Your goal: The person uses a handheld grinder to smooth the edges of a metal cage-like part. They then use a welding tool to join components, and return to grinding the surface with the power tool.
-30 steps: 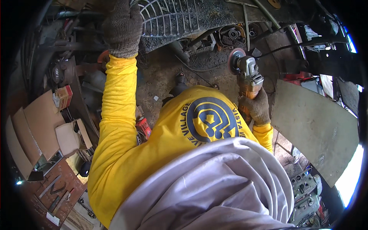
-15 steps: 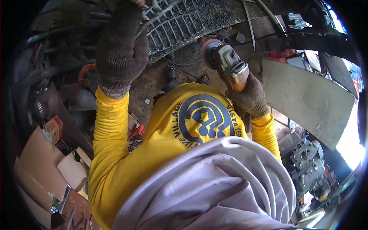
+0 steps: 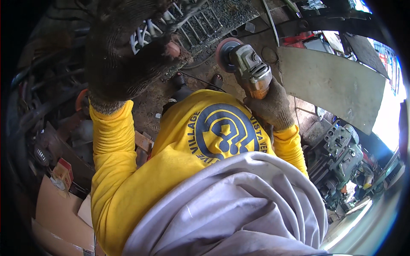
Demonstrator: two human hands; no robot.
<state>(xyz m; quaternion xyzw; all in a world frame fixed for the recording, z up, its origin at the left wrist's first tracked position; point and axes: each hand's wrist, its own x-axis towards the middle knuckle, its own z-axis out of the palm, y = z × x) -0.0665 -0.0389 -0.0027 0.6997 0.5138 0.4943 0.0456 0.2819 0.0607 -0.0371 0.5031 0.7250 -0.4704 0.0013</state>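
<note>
My left hand (image 3: 124, 55), in a dark brown knit glove, is raised close to the view at upper left. Its thumb stands apart from the fingers, with pale metal bars showing through the gap, and a bare tip pokes out of the worn glove. A blurred grey strand or rod (image 3: 188, 16) runs beside it; whether it touches the hand I cannot tell. In a similar glove, my right hand (image 3: 275, 104) is closed around the orange-brown body of an angle grinder (image 3: 255, 74). The grinder's reddish-brown disc (image 3: 227, 53) points up and left, apart from any workpiece.
A metal grille (image 3: 198, 27) lies on a dark, gritty surface at the top. To the right leans a large pale sheet (image 3: 333, 81); below it stands greenish machinery (image 3: 341, 145). Cardboard (image 3: 62, 209) lies lower left. My sandalled feet are on the dirt floor, near a dark cable (image 3: 200, 82).
My left hand has come closer to the view and its thumb has spread from the fingers. The grinder, still held in my right hand, appears slightly further left.
</note>
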